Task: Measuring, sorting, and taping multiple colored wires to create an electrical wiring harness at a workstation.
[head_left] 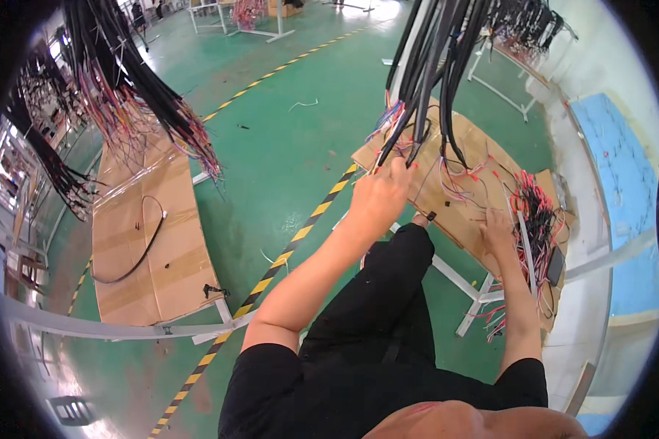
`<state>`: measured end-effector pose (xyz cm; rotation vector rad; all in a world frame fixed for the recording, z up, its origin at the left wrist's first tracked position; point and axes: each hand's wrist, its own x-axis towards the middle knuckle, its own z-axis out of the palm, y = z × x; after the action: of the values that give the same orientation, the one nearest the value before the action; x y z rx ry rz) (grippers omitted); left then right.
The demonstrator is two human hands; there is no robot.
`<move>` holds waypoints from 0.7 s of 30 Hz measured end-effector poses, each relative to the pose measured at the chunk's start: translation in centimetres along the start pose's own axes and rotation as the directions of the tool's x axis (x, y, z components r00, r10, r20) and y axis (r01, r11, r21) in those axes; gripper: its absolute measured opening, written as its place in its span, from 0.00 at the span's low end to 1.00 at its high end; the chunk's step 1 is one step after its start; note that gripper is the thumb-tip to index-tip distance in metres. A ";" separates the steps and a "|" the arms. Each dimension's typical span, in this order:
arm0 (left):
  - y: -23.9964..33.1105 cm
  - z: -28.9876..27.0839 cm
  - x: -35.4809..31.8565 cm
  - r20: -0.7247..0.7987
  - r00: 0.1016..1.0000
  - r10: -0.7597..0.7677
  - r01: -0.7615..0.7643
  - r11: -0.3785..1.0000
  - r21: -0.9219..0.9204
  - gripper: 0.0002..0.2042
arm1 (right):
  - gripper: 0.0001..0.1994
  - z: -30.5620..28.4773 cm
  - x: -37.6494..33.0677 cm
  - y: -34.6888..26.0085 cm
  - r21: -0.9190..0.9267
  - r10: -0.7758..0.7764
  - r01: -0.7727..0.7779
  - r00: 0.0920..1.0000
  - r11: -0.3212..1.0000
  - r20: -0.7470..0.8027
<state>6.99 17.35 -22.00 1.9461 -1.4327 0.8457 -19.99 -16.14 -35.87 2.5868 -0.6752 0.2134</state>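
A thick bundle of black sheathed cables (436,58) hangs down in front of me, with thin coloured wires at its lower ends. My left hand (388,189) is closed around the lower end of a black cable at the bundle's left side. Farther right, my right hand (498,230) is low over the cardboard-topped table (465,205), fingers bent and close together beside thin red wires. What lies between those fingertips is too small to make out. A heap of red and black wires (536,212) lies just right of that hand.
A second cardboard-covered table (150,256) at left holds a loose black cable (154,238). More cable bundles (124,80) hang above it. A white metal bar (117,331) curves across near me. Yellow-black floor tape (300,234) runs between the tables. A blue board (619,197) stands at right.
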 end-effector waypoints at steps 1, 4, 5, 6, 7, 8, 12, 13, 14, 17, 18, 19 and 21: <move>-0.1 0.3 -0.1 0.004 1.000 0.011 -0.011 1.000 -0.005 0.10 | 0.28 0.2 0.6 -0.6 -0.130 -0.035 0.031 0.999 0.991 -0.029; 0.2 1.1 -1.8 0.008 0.983 -0.184 0.178 0.940 -0.291 0.12 | 0.22 -13.9 4.8 -9.0 0.717 0.116 -0.043 0.992 0.695 -0.052; 0.7 1.9 -2.5 0.139 0.956 -0.260 0.293 0.783 -0.549 0.11 | 0.21 -17.0 5.1 -10.8 0.920 0.082 -0.078 0.995 0.383 0.050; 1.4 2.6 -3.2 0.288 0.912 -0.293 0.407 0.546 -0.733 0.11 | 0.21 -18.3 5.6 -12.4 0.990 0.017 -0.040 0.999 0.136 0.038; 2.4 3.5 -4.2 0.318 0.906 -0.280 0.422 0.532 -0.734 0.11 | 0.21 -19.1 6.0 -13.8 0.992 -0.034 -0.016 0.999 -0.122 0.012; 3.6 4.2 -5.5 0.411 0.881 -0.232 0.472 0.420 -0.775 0.10 | 0.19 -20.7 6.3 -15.7 0.976 -0.024 -0.018 1.000 -0.218 0.013; 6.1 3.6 -8.5 0.709 0.705 0.023 0.705 0.092 -0.704 0.10 | 0.13 -21.7 7.1 -15.4 0.937 -0.051 -0.094 0.995 -0.338 0.081; 6.3 3.7 -9.4 0.723 0.680 0.118 0.730 -0.026 -0.683 0.10 | 0.13 -21.4 7.3 -15.0 0.932 -0.053 -0.114 0.993 -0.343 0.102; 5.8 3.6 -10.2 0.744 0.609 0.274 0.792 -0.158 -0.590 0.12 | 0.12 -21.1 7.4 -14.6 0.921 -0.052 -0.139 0.990 -0.363 0.129; 5.8 2.4 -11.6 0.713 0.522 0.468 0.852 -0.319 -0.414 0.18 | 0.11 -21.4 7.1 -13.8 0.905 -0.055 -0.180 0.983 -0.385 0.172; 5.8 2.2 -11.4 0.684 0.554 0.474 0.831 -0.371 -0.415 0.24 | 0.11 -21.7 7.1 -13.5 0.904 -0.059 -0.185 0.983 -0.385 0.176; 5.9 2.3 -11.1 0.685 0.557 0.470 0.828 -0.377 -0.415 0.24 | 0.12 -21.9 7.2 -13.5 0.904 -0.069 -0.187 0.982 -0.385 0.174; 5.7 2.9 -10.0 0.653 0.753 0.080 0.646 -0.280 -0.710 0.26 | 0.12 -22.0 7.0 -13.7 0.907 -0.097 -0.186 0.982 -0.378 0.161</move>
<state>-0.32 19.63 -31.07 0.8976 -0.9403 -1.0857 -7.83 1.78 -19.93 4.4238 -0.8060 1.0998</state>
